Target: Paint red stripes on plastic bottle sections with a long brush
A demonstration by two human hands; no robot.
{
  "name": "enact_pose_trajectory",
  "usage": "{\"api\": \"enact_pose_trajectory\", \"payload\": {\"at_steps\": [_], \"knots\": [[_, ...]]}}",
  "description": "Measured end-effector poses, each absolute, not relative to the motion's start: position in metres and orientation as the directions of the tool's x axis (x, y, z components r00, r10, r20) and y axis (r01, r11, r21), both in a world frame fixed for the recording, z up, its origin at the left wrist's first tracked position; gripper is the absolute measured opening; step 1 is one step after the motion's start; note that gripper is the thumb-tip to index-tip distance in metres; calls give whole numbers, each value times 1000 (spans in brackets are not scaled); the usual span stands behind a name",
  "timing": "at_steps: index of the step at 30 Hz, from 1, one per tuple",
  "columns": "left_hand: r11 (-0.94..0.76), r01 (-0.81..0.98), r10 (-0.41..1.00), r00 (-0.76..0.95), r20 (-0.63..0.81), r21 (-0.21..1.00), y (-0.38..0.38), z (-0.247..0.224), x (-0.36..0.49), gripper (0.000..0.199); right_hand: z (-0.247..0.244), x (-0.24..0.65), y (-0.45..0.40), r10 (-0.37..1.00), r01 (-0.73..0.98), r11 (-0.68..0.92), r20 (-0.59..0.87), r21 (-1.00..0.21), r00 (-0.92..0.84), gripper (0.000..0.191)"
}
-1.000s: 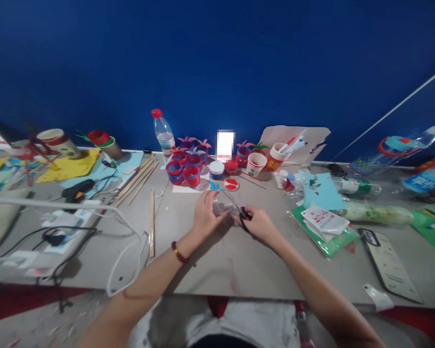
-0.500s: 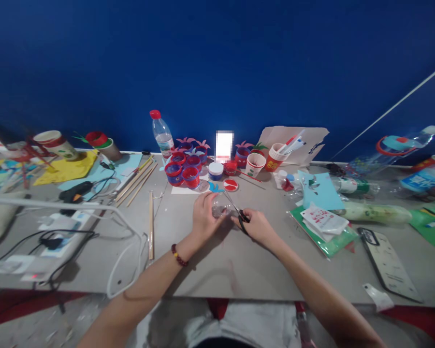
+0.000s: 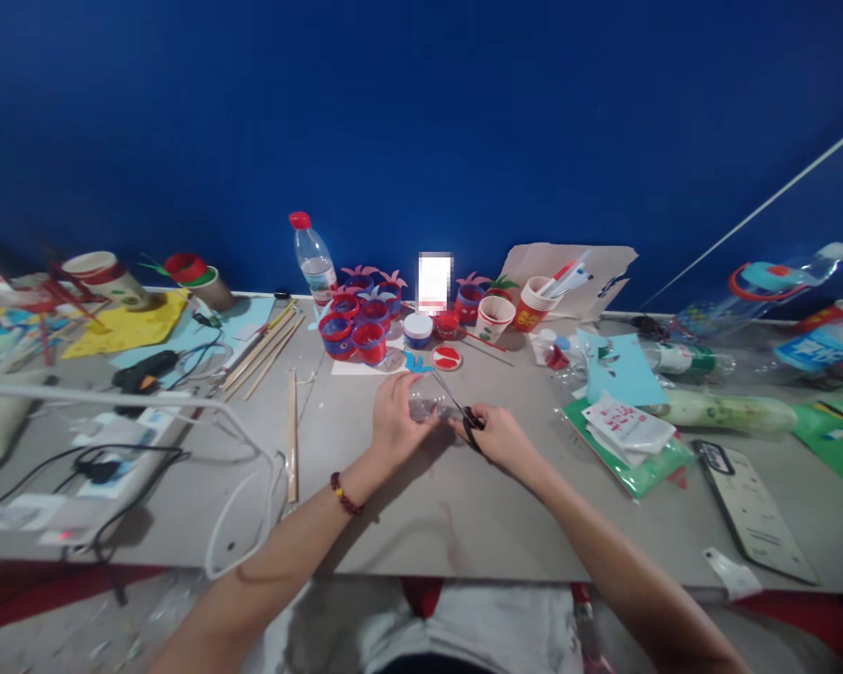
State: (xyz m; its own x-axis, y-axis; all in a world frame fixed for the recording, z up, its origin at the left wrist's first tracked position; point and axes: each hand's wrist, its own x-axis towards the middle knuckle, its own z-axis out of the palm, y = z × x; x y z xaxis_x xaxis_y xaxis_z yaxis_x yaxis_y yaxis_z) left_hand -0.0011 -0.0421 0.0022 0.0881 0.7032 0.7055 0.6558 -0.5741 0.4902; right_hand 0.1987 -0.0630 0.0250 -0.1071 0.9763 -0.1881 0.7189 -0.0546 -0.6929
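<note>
In the middle of the table my left hand (image 3: pixel 395 418) is closed around a clear plastic bottle piece (image 3: pixel 428 404), thumb on the near side and fingers on the far side. My right hand (image 3: pixel 500 436) grips the black handles of a pair of scissors (image 3: pixel 472 423). Their blades point up and to the left, lying at the right rim of the plastic piece. Whether the blades bite into the plastic is too small to tell. Just beyond the hands lie a blue paper cutout (image 3: pixel 416 362) and a round red-and-white lid (image 3: pixel 448 358).
Painted red and purple cups (image 3: pixel 369 343), a water bottle (image 3: pixel 315 260) and a paper cup (image 3: pixel 495 320) stand along the wall. Wooden sticks (image 3: pixel 293 435) and a power strip (image 3: pixel 123 468) lie left. At right are a phone (image 3: pixel 755 515), packets (image 3: pixel 628 429) and plastic bottles (image 3: pixel 695 359).
Both hands hold almost the same pose. The scissors and the clear plastic piece have shifted only very slightly.
</note>
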Motion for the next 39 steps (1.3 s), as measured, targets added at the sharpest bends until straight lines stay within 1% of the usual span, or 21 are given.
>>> {"api": "enact_pose_trajectory", "payload": {"at_steps": [5, 13, 17, 20, 23, 26, 34, 39], "knots": [[-559, 658, 722, 87, 686, 505, -42, 6, 0, 49, 27, 199, -61, 980, 722, -40, -167, -691, -106, 44], [-527, 609, 782, 74, 619, 593, -40, 12, -1, 52, 30, 203, -60, 974, 645, -103, -208, -757, -89, 41], [-521, 609, 788, 73, 612, 598, -40, 13, -1, 57, 30, 203, -61, 973, 634, -102, -210, -767, -99, 42], [-525, 606, 787, 79, 612, 597, -41, 12, -2, 56, 32, 202, -62, 978, 665, -68, -181, -744, -102, 42], [-543, 606, 782, 113, 613, 582, -42, 10, -2, 54, 32, 202, -62, 974, 672, -63, -194, -738, -121, 41], [-562, 602, 778, 152, 609, 567, -41, 9, -2, 55, 31, 203, -63, 970, 671, -60, -202, -739, -135, 43], [-570, 589, 775, 152, 614, 574, -43, 10, 0, 54, 27, 204, -61, 970, 642, -29, -176, -766, -167, 43], [-537, 599, 802, 145, 579, 594, -44, 12, 0, 55, 29, 205, -60, 966, 612, -86, -215, -786, -140, 41]]}}
